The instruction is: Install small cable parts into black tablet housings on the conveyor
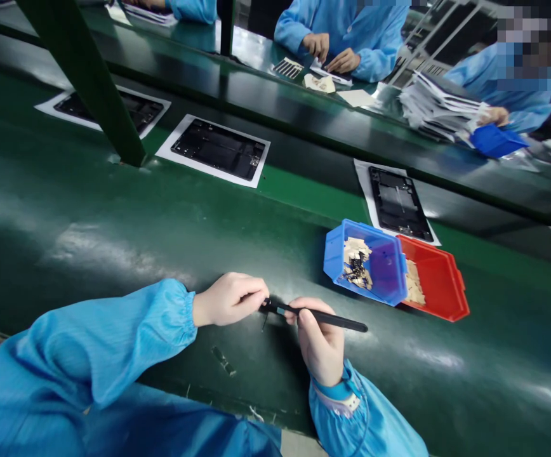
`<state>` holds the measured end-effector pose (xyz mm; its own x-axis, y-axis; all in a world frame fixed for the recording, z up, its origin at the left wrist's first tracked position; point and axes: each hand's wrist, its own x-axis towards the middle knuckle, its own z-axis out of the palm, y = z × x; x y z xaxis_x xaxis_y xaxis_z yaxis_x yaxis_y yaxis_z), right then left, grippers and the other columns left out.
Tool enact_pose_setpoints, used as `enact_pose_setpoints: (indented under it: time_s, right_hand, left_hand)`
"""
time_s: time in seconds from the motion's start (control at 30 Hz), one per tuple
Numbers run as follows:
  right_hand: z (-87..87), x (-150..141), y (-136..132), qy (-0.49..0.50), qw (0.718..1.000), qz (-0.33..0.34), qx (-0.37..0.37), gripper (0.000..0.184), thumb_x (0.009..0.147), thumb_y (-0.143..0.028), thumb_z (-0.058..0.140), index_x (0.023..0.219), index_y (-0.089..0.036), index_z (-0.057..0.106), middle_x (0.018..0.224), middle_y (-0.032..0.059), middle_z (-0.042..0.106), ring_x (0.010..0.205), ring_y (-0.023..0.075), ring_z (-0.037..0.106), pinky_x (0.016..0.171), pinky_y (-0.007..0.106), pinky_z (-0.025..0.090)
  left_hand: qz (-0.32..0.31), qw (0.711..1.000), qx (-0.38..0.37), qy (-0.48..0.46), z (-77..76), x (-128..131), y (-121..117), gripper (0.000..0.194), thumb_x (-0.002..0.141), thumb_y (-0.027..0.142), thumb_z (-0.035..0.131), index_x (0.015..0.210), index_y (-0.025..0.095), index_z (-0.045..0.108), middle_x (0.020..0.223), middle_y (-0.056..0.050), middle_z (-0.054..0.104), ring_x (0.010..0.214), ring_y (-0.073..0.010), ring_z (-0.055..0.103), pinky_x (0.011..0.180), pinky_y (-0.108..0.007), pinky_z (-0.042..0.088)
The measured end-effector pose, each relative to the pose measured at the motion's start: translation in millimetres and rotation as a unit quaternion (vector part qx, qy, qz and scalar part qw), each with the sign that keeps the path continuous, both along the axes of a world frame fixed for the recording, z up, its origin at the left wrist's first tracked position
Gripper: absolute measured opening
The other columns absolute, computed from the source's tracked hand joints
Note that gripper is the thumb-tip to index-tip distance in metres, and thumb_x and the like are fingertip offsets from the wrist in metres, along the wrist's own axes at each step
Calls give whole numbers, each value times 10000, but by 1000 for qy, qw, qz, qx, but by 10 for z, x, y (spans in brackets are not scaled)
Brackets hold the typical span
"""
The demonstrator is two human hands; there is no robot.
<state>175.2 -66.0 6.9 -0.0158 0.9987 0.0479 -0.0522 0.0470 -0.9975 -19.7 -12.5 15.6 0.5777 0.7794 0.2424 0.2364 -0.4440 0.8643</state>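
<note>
Tool [337, 320], its long axis nearly crosswise, points its blunt end right.

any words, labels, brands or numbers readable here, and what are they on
No text can be read anywhere in this view.
Black tool in the right hand: a pale band near its tip, too small to read.
Dark piece at the left hand: too small to tell.
Dark panels on white sheets: tiny marks, too small to read.
Blue bin and red bin: no lettering visible.
</note>
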Motion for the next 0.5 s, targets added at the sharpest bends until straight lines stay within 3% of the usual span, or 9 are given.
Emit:
enact_pose_setpoints:
  time_s: [0.1, 0.27, 0.37, 0.5]
  right_hand:
    - [-33, -36, 53, 4, 999, -30, -16, 154, 848, -317, 582, 925, -204, 654, 770, 18, 633, 656, 127, 579, 630, 265, 484]
    - [95, -23, 166, 48, 996, -72, 0, 195, 811, -363, 613, 880, -186, 657, 702, 20, 640, 600, 126, 568, 567, 259, 474]
    - [177, 180, 188, 47, 997, -46, 28, 204, 797, -371, 624, 876, -187, 661, 701, 30, 644, 600, 142, 582, 552, 266, 483]
    - [183, 622, 159, 19, 996, -18, 86, 207, 779, -381, 642, 839, -185, 666, 717, 41, 640, 596, 159, 585, 542, 277, 479]
  left_hand:
    - [48, 997, 10, 52, -18, -2, 45, 269, 887, 242, 349, 706, 183, 539, 667, -7, 562, 647, -142, 504, 665, -260, 364]
    - [144, 984, -106, 9, -52, -52, 197, 279, 882, 288, 376, 676, 184, 533, 618, 12, 545, 618, -135, 498, 653, -257, 361]
    - [173, 977, -120, -16, -86, -71, 381, 274, 888, 297, 363, 707, 175, 527, 639, 7, 568, 596, -119, 514, 602, -232, 385]
    - [200, 957, -202, -56, -132, 48, 777, 165, 866, 256, 404, 802, 158, 521, 677, -19, 619, 569, -105, 563, 493, -185, 393]
